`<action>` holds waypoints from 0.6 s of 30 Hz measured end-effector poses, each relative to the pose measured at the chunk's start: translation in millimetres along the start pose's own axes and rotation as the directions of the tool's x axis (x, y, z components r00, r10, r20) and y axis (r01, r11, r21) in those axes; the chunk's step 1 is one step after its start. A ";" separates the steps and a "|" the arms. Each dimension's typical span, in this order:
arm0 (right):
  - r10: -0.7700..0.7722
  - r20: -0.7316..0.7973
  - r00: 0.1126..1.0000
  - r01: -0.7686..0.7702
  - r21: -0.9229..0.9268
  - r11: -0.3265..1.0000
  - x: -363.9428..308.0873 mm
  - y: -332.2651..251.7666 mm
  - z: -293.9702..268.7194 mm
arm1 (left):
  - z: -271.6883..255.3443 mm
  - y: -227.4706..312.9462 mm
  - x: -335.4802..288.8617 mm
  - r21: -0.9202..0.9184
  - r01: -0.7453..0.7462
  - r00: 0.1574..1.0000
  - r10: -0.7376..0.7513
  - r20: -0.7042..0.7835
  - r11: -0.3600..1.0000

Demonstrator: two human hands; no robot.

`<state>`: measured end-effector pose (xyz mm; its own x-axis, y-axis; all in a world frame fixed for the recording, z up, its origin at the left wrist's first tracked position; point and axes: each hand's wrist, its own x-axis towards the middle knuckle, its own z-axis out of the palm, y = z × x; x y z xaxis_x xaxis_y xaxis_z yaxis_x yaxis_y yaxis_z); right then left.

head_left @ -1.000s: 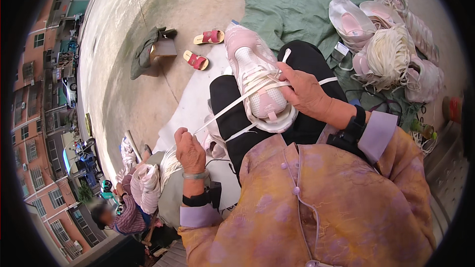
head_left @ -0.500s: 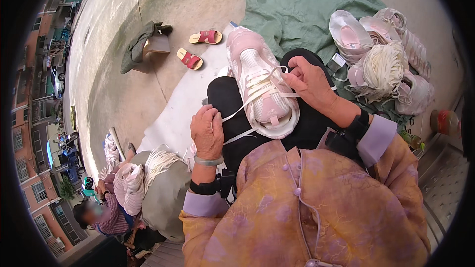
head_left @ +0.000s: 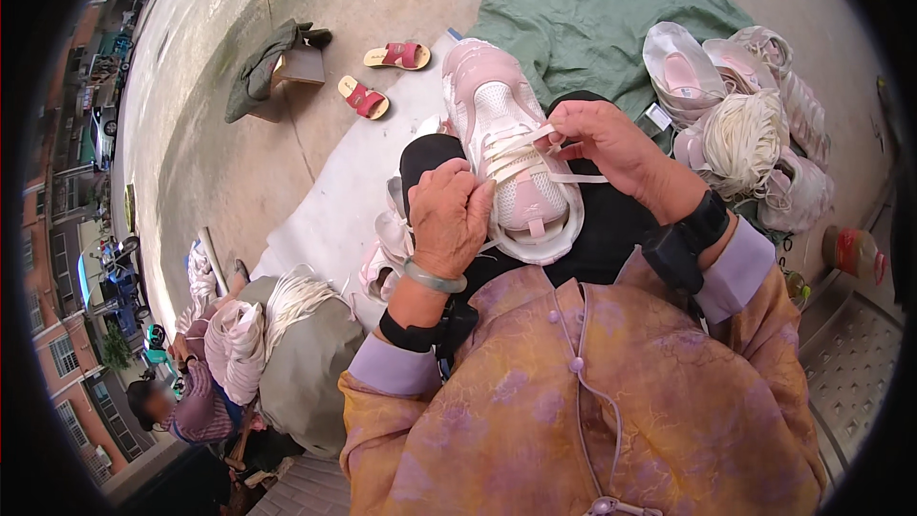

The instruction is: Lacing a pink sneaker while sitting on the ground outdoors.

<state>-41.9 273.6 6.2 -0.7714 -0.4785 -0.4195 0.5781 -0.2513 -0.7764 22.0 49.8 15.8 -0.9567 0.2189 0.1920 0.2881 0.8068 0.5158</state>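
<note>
Across my dark-trousered lap lies a pink and white sneaker (head_left: 531, 205), its heel toward me. Cream shoelace (head_left: 514, 155) crosses its tongue in several rows. My right hand (head_left: 611, 151) pinches a loop of this lace between thumb and fingers at the shoe's right eyelet row, and a loose end trails below it. Against the left eyelet row, my left hand (head_left: 447, 215) is closed with thumb and forefinger on the lace at the shoe's edge. Its other fingertips are hidden.
A green cloth (head_left: 573, 19) carries pink-white shoes (head_left: 683, 72) and a bundle of cream laces (head_left: 743, 139) at right. Red slippers (head_left: 399, 55) and a draped box (head_left: 301, 65) stand ahead. More shoes (head_left: 382, 253) lie left, near another person (head_left: 205, 397). A bottle (head_left: 853, 253) stands right.
My left hand has moved right and up from beside the shoe to its left eyelets, bringing the lace in. My right hand stays near the right eyelets, now pinching a lace loop.
</note>
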 end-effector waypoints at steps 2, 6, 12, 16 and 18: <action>0.034 -0.010 0.999 -0.034 0.035 0.999 -1.1 2.6 -6.1 | -0.6 -0.8 0.8 -0.022 -0.006 1.000 0.006 0.001 1.000; 0.126 -0.011 0.992 -0.124 0.127 0.984 -3.0 3.7 -11.8 | -0.6 0.7 -1.7 -0.224 0.132 0.991 -0.127 0.037 0.966; 0.055 -0.116 0.992 -0.093 -0.360 0.928 7.1 14.7 -6.0 | -10.0 7.2 -7.8 -0.205 0.079 0.997 -0.082 -0.006 0.976; 0.085 -0.117 0.989 -0.118 -0.309 0.944 8.0 12.4 -0.7 | -34.4 9.4 -10.3 0.045 -0.095 0.995 0.096 -0.027 0.994; 0.077 -0.104 0.992 -0.106 -0.319 0.942 7.1 12.8 3.0 | -52.8 3.8 -14.4 0.087 -0.139 0.989 0.143 -0.042 0.986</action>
<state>-39.2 264.4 -5.3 -0.7481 -0.4066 -0.5244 0.5414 0.0828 -0.8366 39.1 20.7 59.0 -0.9030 0.3090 0.2985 0.4137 0.8130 0.4098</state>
